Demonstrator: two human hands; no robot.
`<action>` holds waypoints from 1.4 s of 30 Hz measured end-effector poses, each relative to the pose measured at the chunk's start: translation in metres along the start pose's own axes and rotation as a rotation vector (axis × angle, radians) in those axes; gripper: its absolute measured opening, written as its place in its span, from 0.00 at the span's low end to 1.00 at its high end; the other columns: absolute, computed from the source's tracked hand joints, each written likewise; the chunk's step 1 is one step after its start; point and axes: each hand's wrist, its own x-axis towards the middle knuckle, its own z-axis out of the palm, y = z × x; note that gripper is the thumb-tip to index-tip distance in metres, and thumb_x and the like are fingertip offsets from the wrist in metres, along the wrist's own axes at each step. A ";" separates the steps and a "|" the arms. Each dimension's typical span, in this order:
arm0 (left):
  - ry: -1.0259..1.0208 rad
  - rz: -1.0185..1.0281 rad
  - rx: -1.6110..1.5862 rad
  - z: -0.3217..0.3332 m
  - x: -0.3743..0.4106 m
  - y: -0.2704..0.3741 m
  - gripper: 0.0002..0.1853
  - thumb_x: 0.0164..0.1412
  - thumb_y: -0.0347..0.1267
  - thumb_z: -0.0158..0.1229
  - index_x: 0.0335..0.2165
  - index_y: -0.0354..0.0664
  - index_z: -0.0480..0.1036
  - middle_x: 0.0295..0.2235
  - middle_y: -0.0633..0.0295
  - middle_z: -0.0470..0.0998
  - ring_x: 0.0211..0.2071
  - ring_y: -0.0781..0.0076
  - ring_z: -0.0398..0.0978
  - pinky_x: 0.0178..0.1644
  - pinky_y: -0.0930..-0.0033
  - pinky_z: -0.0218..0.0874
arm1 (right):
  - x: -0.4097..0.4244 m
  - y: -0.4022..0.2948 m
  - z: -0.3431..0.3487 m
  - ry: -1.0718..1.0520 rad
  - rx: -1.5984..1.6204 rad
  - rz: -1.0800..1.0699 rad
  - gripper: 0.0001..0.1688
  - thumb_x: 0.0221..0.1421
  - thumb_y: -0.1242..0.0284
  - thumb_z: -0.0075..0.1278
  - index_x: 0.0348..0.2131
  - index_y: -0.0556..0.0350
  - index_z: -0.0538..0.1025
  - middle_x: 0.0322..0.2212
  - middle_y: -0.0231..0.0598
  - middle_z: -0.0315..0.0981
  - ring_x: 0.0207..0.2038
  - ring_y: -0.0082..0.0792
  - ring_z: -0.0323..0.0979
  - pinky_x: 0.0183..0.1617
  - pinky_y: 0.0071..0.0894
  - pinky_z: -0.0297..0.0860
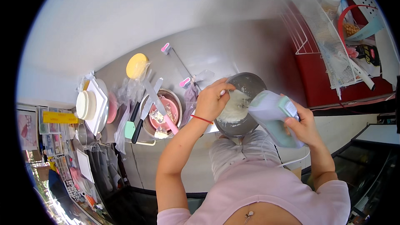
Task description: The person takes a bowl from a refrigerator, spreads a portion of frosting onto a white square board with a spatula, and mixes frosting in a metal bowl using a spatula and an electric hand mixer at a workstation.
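A grey metal mixing bowl [250,82] sits at the counter's front edge, close to my body, and looks tilted. Whipped white cream [232,112] lies in it, with smears up the inner wall. My left hand [214,98] grips the left rim, its fingertips over the inside. In my right hand [301,125] is a white and mint-green electric hand mixer [267,107]. Its wire beaters [243,103] reach into the cream; whether they are spinning I cannot tell. A white cord [295,162] trails from the mixer.
On the left, palette knives [151,100] rest across a steel bowl [178,100] holding a cream-smeared pink bowl [175,107]. Beyond are a mint-green scraper [130,129], plastic bags [126,89] and a white round cake [86,104]. A white mesh rack [331,50] stands right.
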 end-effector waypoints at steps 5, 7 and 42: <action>0.032 0.002 0.029 0.002 -0.002 0.000 0.10 0.50 0.23 0.53 0.33 0.42 0.76 0.45 0.53 0.74 0.33 0.61 0.77 0.38 0.70 0.66 | -0.004 -0.004 -0.008 -0.020 -0.069 -0.031 0.30 0.54 0.67 0.53 0.53 0.64 0.66 0.28 0.32 0.72 0.21 0.16 0.64 0.27 0.17 0.63; 0.047 0.008 0.042 0.003 -0.002 0.002 0.10 0.50 0.23 0.53 0.33 0.43 0.76 0.46 0.52 0.73 0.33 0.60 0.77 0.38 0.70 0.66 | -0.004 -0.001 -0.003 -0.009 -0.003 0.007 0.30 0.54 0.67 0.53 0.53 0.65 0.66 0.29 0.33 0.73 0.23 0.17 0.65 0.29 0.17 0.64; 0.074 0.014 0.103 0.002 -0.007 0.002 0.06 0.48 0.25 0.54 0.28 0.44 0.74 0.47 0.55 0.73 0.33 0.55 0.76 0.37 0.62 0.67 | 0.021 -0.032 -0.016 -0.237 -0.214 0.041 0.32 0.53 0.68 0.53 0.55 0.63 0.64 0.30 0.34 0.73 0.27 0.18 0.68 0.33 0.19 0.66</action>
